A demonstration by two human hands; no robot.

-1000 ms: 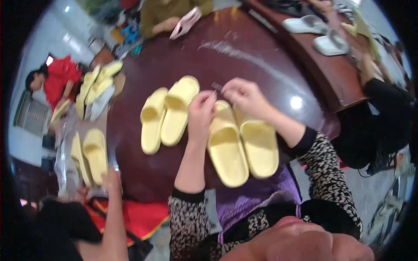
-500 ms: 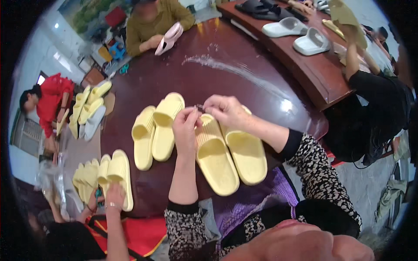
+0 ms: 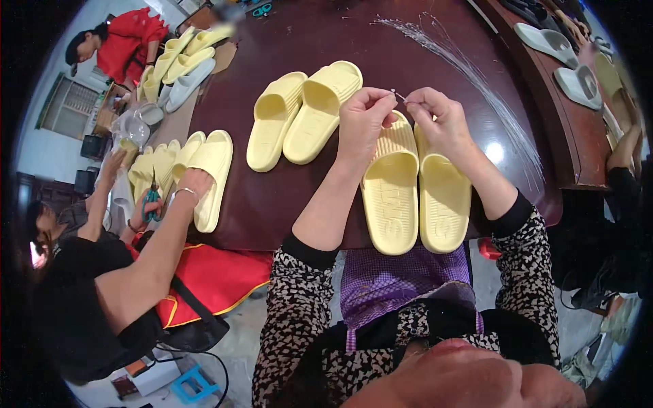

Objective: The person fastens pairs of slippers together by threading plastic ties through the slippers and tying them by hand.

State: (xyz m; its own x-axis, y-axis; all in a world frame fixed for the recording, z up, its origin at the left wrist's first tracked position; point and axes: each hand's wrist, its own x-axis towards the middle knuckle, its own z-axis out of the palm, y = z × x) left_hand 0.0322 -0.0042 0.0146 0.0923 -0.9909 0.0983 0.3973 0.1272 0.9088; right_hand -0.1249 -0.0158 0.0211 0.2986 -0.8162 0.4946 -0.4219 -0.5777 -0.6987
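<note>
A thin clear plastic tie [image 3: 399, 95] spans the small gap between my two hands. My left hand [image 3: 364, 122] pinches one end of it, where a small pale tip shows. My right hand [image 3: 443, 122] pinches the other end. Right below them lie two yellow ribbed slide slippers, the left one [image 3: 390, 204] and the right one [image 3: 445, 200], soles down with heels toward me. My hands and wrists hover over their toe ends and partly cover them. To the left rests a second yellow pair, slipper [image 3: 275, 122] and slipper [image 3: 323, 112].
A loose bundle of clear ties [image 3: 469, 71] stretches across the dark red table [image 3: 231, 88]. At left, a co-worker's hand [image 3: 196, 182] is on a yellow slipper [image 3: 216, 183]; the other holds teal-handled scissors [image 3: 151, 204]. More slippers [image 3: 187, 58] stand far left. White slides [image 3: 578, 87] sit on another table.
My view has shifted, so the slippers appear higher and the person across the table has left the picture. Both hands stay pinched, now over the toe ends of the near pair.
</note>
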